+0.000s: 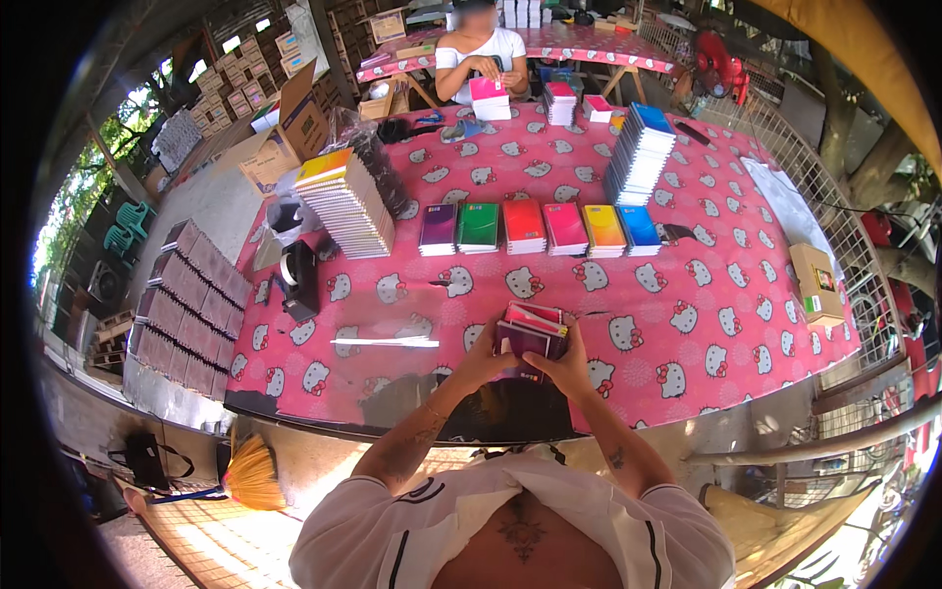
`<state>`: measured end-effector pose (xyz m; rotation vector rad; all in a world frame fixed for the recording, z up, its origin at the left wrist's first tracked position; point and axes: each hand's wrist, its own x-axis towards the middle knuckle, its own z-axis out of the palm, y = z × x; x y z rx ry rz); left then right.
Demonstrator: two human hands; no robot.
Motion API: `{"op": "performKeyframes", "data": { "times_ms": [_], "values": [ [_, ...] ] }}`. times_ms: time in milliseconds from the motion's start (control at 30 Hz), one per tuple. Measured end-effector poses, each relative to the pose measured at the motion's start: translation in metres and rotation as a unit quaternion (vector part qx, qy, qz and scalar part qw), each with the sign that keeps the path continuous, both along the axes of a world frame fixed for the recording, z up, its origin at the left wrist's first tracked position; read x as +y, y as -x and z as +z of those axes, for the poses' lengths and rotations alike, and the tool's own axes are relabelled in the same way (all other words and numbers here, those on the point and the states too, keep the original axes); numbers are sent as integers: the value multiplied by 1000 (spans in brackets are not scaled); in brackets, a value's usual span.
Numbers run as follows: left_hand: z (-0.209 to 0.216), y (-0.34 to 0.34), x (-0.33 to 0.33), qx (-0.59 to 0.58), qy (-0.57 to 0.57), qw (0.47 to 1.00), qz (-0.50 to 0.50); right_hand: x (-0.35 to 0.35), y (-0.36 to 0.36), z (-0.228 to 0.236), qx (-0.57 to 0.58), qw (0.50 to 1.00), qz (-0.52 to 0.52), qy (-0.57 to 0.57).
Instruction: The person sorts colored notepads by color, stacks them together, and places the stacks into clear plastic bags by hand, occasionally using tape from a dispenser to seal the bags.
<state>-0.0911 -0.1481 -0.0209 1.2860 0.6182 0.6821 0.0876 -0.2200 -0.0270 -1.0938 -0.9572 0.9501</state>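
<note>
At the near edge of the table, my left hand and my right hand are closed around the two sides of a small bundle of notebooks. A purple cover lies on top, with pink and other coloured covers showing at its far edge. Beyond my hands runs a row of short notebook stacks: purple, green, red, pink, yellow and blue. White strips lie on the table left of my left hand.
A tall yellow-topped notebook stack and a black tape dispenser stand at left. A tall blue-topped stack rises at right, with a small cardboard box farther right. Wrapped bundles sit beside the table. A person handles notebooks opposite.
</note>
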Motion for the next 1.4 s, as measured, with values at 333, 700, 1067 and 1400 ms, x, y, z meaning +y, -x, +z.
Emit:
{"op": "performKeyframes", "data": {
  "times_ms": [333,700,1067,1400],
  "values": [
    [-51,36,-3,-51,-26,998,-36,-9,46,-34,63,996,-7,-57],
    [-37,22,11,-47,-144,986,-64,-21,38,-21,-57,996,-29,-63],
    [-53,14,-3,-19,-80,997,-10,-15,46,-42,-29,999,2,-40],
    [50,0,-40,294,-608,736,-38,-16,34,-68,35,998,41,-23]
  ]
}}
